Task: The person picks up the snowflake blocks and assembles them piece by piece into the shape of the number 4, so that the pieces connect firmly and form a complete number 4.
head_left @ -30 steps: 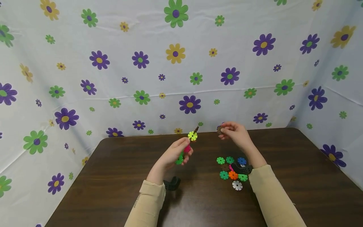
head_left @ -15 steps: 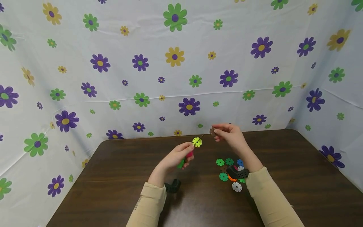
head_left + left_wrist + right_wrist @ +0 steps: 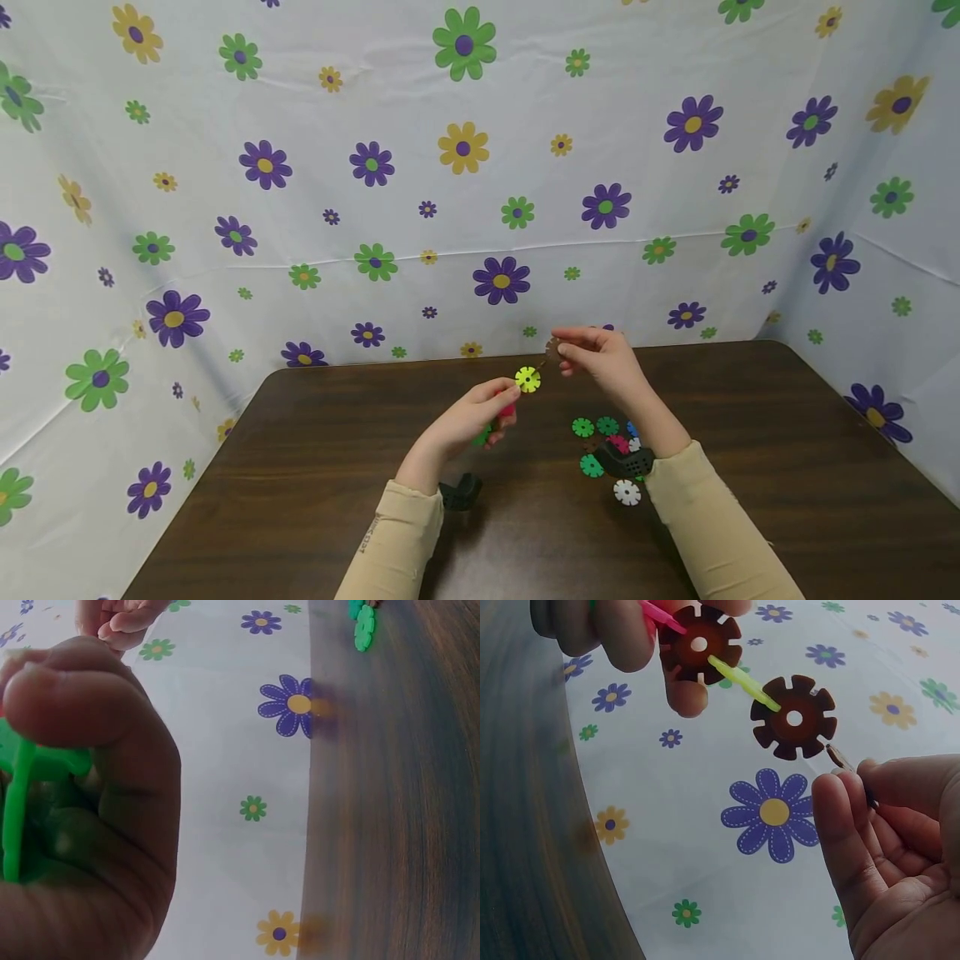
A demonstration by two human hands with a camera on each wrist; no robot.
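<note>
My left hand (image 3: 467,417) grips a chain of slotted interlocking discs over the table. In it a green disc (image 3: 19,810) lies against the palm, followed by a pink disc (image 3: 507,407), a brown disc (image 3: 727,646), a yellow disc (image 3: 527,380) and an end brown disc (image 3: 795,741). My right hand (image 3: 609,367) pinches another brown disc (image 3: 552,349) between thumb and fingers. That disc appears edge-on in the right wrist view, its rim at the end brown disc's rim; whether they touch, I cannot tell. Fingers hide part of the chain.
Loose discs lie on the dark wooden table (image 3: 315,500) below my right forearm, among them a white disc (image 3: 627,492), a green disc (image 3: 582,427) and a teal disc (image 3: 592,466). A flower-print cloth (image 3: 420,150) hangs behind the table.
My right hand has moved left with its brown disc, up to the chain's end. My left hand has shifted slightly right with the chain, narrowing the gap between the hands.
</note>
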